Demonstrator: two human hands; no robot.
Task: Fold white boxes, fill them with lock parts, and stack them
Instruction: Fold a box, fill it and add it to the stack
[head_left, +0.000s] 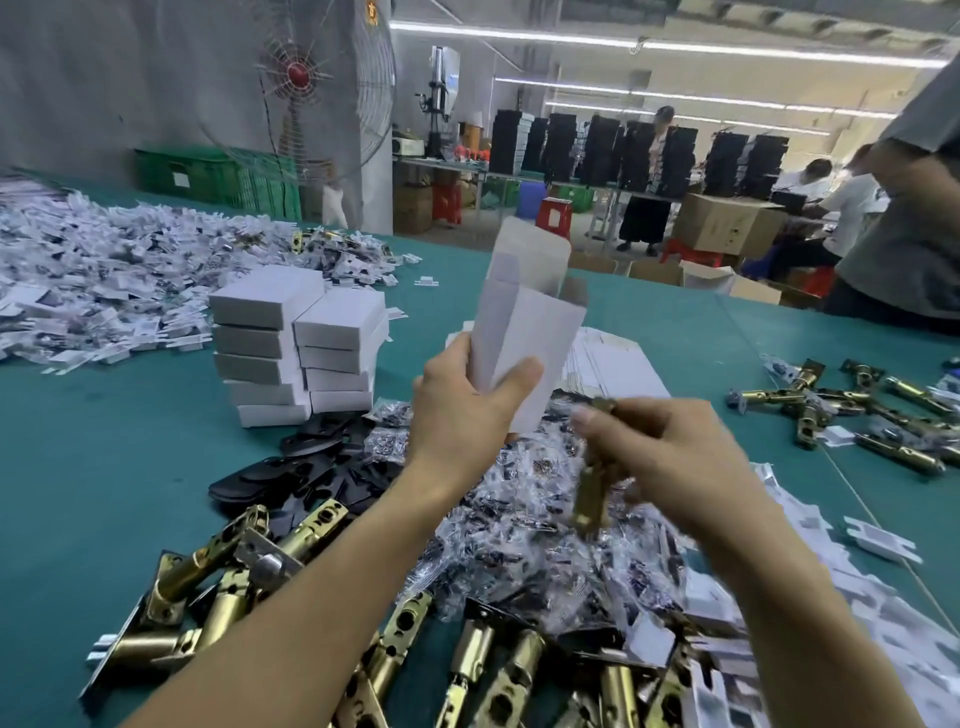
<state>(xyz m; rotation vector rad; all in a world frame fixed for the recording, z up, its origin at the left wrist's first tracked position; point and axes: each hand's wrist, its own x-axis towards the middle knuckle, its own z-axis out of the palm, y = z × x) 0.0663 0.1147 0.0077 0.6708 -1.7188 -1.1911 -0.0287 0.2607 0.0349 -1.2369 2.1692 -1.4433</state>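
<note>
Left grip (467, 410) holds an erected white box (524, 332); right grip (670, 457) pinches a brass latch (592, 493). Stacked boxes (301, 343) at left are done; this one is still to be filled.

Single head-worn wide-angle view, looking forward and down. Sits close above the green surface (130, 467). Workshop visible far behind.

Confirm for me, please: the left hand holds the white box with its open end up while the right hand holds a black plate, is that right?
Not quite. The head view shows the right hand gripping a brass latch, not a black plate; the black plates lie on the table. The left hand does hold the white box with its open end up.
</note>
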